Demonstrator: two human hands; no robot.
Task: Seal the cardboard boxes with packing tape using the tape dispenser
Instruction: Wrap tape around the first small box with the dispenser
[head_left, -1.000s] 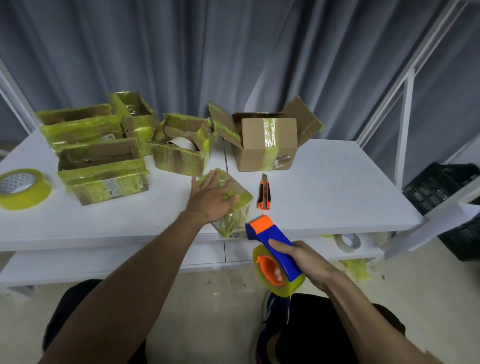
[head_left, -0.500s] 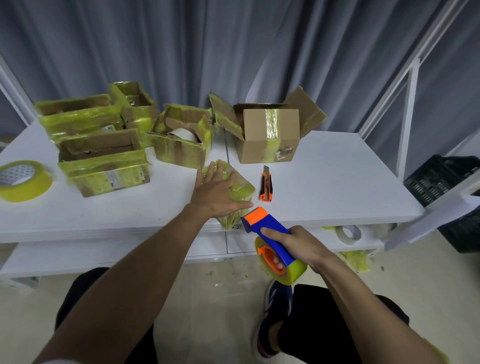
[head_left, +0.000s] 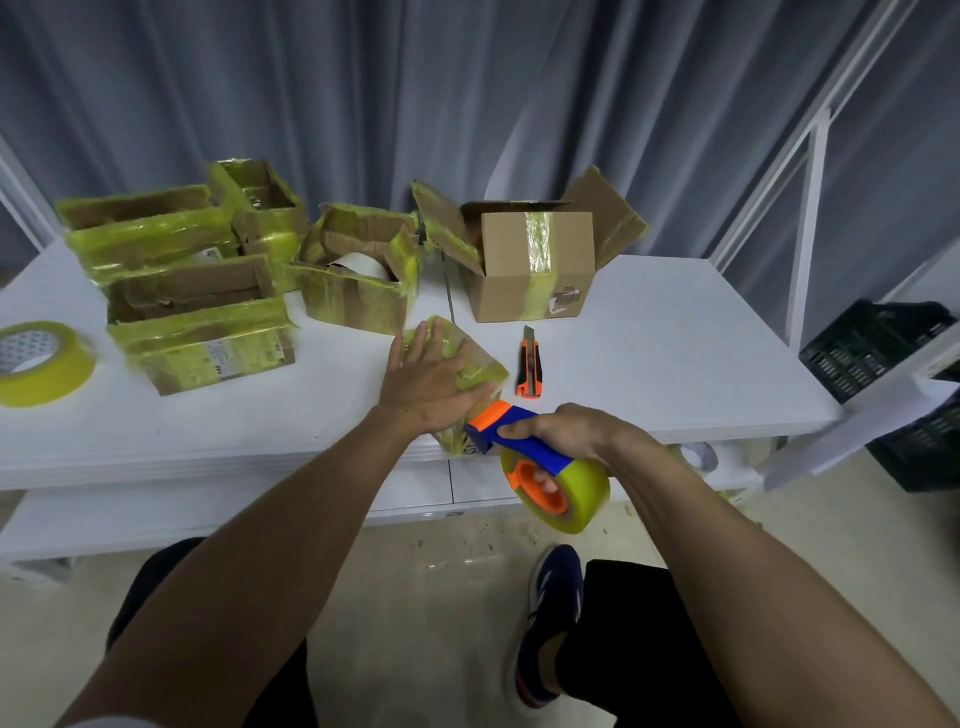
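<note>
Head view: tape dispenser (head_left: 537, 451) angles up-left toward box (head_left: 480, 371).

An orange knife (head_left: 530, 364) lies on the white bench (head_left: 675, 353), a black crate (head_left: 857, 358) beside it, grey curtain (head_left: 415, 104) behind.

Tape dispenser (head_left: 540, 457): blue body, orange nose and hub. Loaded tape roll (head_left: 584, 491): translucent yellow-green. Small box (head_left: 478, 370): brown cardboard, mostly under glossy yellow-green tape. Open box (head_left: 509, 275): plain brown, one yellow-green strip down front. Utility knife (head_left: 530, 370): orange and black. Spare roll (head_left: 49, 371): yellow, white core with dot pattern. Table (head_left: 675, 338): white. Curtain (head_left: 363, 104): grey-blue. Crate (head_left: 878, 348): black.
</note>
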